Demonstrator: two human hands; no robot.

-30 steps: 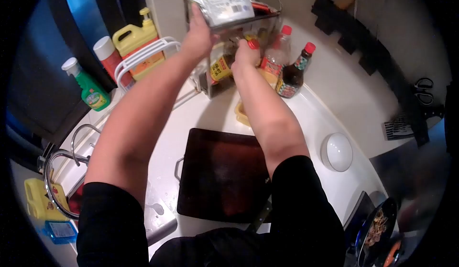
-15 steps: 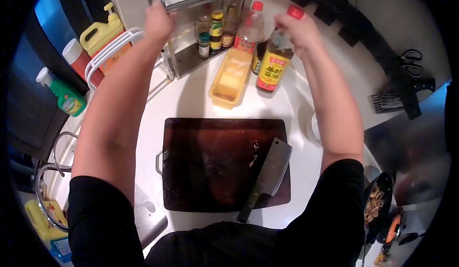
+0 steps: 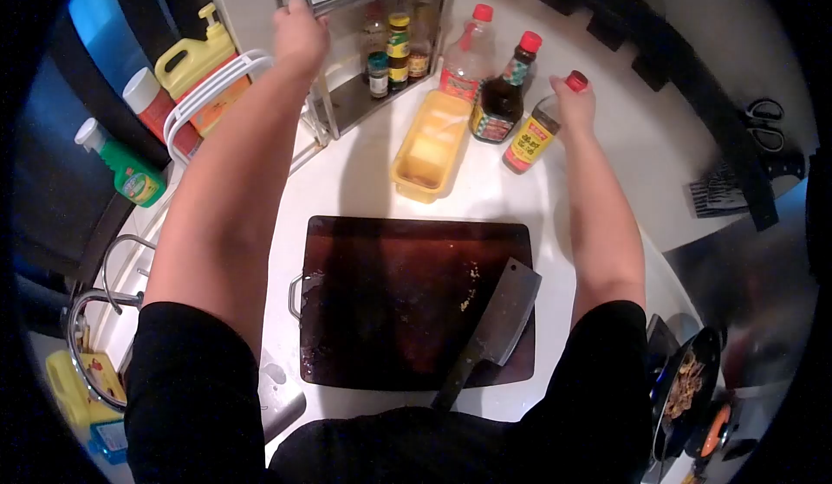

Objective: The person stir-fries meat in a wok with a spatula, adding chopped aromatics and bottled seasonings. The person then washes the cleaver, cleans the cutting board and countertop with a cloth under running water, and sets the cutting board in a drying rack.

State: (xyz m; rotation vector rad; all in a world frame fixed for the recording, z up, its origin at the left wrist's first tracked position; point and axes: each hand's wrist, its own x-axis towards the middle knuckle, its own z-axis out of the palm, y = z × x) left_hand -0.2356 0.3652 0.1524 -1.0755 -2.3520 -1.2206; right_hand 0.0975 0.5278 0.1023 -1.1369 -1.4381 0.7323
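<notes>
One yellow-labelled bottle (image 3: 531, 141) slants down from the right grip (image 3: 574, 107).

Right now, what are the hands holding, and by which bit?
The right fingers hold the yellow-labelled bottle by its neck, below the red cap. The left fingers grip the metal rack by a top corner.

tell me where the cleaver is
In the head view, the cleaver lies on the right side of the dark cutting board, its handle reaching past the near edge.

Red-capped bottle (image 3: 532, 142), yellow-and-red label, cap uppermost, right of metal-framed rack (image 3: 348, 110), rack upright
</notes>
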